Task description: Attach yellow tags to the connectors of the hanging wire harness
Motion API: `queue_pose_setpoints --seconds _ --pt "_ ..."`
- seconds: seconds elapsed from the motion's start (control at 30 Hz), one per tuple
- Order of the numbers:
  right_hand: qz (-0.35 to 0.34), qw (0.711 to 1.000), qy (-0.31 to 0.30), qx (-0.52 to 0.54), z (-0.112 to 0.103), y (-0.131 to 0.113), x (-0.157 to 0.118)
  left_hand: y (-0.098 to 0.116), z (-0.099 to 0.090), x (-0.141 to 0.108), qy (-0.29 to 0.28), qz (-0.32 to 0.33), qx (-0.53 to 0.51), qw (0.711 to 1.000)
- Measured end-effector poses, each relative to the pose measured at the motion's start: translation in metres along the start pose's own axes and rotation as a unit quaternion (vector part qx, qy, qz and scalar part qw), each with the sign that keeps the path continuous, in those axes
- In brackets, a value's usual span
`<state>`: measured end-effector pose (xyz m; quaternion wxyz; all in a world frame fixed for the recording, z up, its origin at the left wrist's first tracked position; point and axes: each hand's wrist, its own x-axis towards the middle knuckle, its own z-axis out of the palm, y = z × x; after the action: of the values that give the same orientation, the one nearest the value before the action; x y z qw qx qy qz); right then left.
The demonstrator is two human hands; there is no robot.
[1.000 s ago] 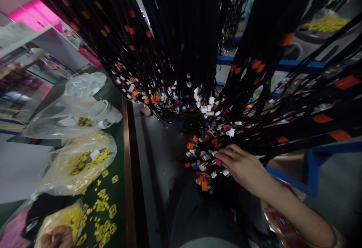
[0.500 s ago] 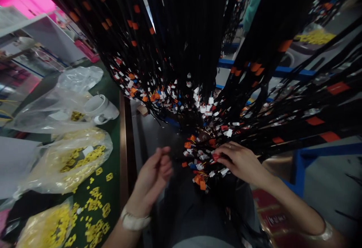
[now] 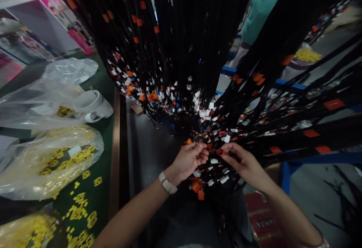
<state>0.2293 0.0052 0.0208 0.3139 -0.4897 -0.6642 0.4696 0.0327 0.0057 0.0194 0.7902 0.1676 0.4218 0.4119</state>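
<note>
Between the thumb and fingers of my right hand [image 3: 243, 161] is a red connector [image 3: 220, 152], its open end turned left. My left hand [image 3: 188, 163] faces it a short way off, fingers curled closed. A hint of yellow shows among those fingers, but the thing itself is too small and hidden to name. Around and below both hands hang wire ends with white connectors [image 3: 224, 179] and orange connectors [image 3: 200, 195]. Above them, thick bundles of black cables [image 3: 186, 33] come down, tipped with many white, orange and blue connectors.
On the left, a green table [image 3: 103, 134] carries a white mug [image 3: 93, 104], clear plastic bags [image 3: 97, 148] of yellow parts, and loose yellow parts [image 3: 77, 206]. A blue frame [image 3: 285, 178] stands at right. Behind the cables is a person in a green top [image 3: 258, 14].
My left hand has moved right and up from beside the table edge to near the red connector. The right hand still holds that connector, now turned more into view. The view has shifted slightly.
</note>
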Motion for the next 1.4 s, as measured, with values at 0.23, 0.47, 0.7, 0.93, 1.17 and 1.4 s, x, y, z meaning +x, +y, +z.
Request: queue_pose_setpoints --seconds 0.23,0.47,0.7,0.93,1.17,1.4 --pt "0.019 0.993 0.068 -0.093 0.014 -0.01 0.0 0.001 -0.022 0.003 -0.074 -0.025 -0.017 0.997" --pt "-0.031 0.981 0.096 -0.168 0.027 -0.008 -0.003 0.006 -0.024 0.003 -0.056 -0.037 -0.022 0.997" --pt "-0.04 0.968 0.104 -0.226 0.024 0.008 -0.003 0.002 -0.026 0.006 -0.04 -0.043 -0.005 0.998" --pt "-0.057 0.968 0.121 -0.211 0.028 0.01 -0.007 0.002 -0.02 0.003 -0.035 -0.039 -0.018 0.998" --pt "-0.066 0.972 0.133 -0.183 0.028 0.013 -0.012 -0.003 -0.014 0.0 -0.03 -0.021 -0.034 0.999" --pt "-0.069 0.977 0.123 -0.163 0.028 0.009 -0.017 -0.007 -0.013 -0.003 -0.029 -0.025 0.011 0.999"
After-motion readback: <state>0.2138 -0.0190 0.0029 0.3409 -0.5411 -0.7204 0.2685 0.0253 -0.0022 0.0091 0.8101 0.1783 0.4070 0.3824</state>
